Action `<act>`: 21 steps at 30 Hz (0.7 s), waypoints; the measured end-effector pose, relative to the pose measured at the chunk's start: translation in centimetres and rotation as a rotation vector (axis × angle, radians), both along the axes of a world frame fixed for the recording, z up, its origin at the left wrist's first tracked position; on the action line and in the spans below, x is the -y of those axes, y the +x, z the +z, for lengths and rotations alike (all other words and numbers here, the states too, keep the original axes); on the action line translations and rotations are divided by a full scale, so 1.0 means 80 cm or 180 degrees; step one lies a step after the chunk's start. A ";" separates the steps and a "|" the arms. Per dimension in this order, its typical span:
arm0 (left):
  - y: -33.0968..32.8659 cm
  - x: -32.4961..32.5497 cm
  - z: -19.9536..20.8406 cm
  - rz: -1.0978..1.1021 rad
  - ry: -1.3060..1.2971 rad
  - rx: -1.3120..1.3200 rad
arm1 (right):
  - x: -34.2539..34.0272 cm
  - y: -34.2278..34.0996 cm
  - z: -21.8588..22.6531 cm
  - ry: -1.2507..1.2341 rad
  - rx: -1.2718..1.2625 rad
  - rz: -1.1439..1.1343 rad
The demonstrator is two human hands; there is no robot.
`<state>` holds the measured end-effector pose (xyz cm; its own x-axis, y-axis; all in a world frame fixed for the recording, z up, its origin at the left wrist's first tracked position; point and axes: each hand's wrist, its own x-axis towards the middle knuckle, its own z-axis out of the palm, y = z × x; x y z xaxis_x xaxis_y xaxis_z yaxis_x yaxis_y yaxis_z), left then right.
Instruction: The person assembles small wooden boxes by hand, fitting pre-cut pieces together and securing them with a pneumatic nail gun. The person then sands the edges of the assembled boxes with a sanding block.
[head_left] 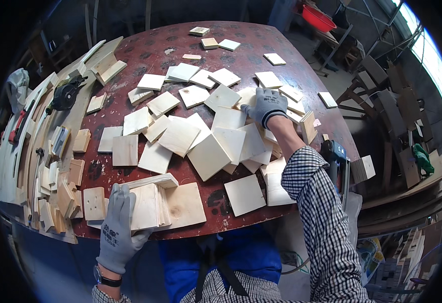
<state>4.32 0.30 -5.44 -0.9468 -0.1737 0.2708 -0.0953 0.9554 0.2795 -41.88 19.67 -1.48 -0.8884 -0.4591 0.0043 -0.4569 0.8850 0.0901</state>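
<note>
Many pale, thin wooden squares (179,136) lie loosely heaped across the middle of the dark red table. My left hand (117,232), in a grey glove, is closed around the left end of a stack of wooden squares (144,204) at the table's near edge. Its thumb is on the near side and its fingers lie along the left. My right hand (270,106), also gloved, reaches to the far right part of the heap. Its thumb and fingers close on a wooden square (246,96), whose edge under the glove is partly hidden.
At the left, long boards (39,136) carry a black tool (68,93), a red-handled tool (16,129) and small wood offcuts (49,177). A dark clamp-like tool (336,154) stands at the table's right edge. A red basin (318,18) sits far right.
</note>
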 end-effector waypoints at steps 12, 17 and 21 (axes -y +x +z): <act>-0.001 -0.003 -0.002 0.0046 -0.0062 -0.0086 | -0.065 -0.051 -0.007 -0.3310 0.0839 -0.0144; -0.003 -0.004 -0.001 0.0049 -0.0064 -0.0044 | -0.105 -0.026 0.014 -0.4984 0.2372 0.0157; -0.004 -0.006 0.003 0.0024 -0.0011 -0.0106 | -0.129 0.036 0.008 -0.5411 0.3740 0.1390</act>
<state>4.01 0.76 -5.17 -0.9359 -0.1797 0.3028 -0.0932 0.9557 0.2792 -39.00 29.97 -0.81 -0.6475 -0.7366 0.1952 0.1647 -0.3854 -0.9079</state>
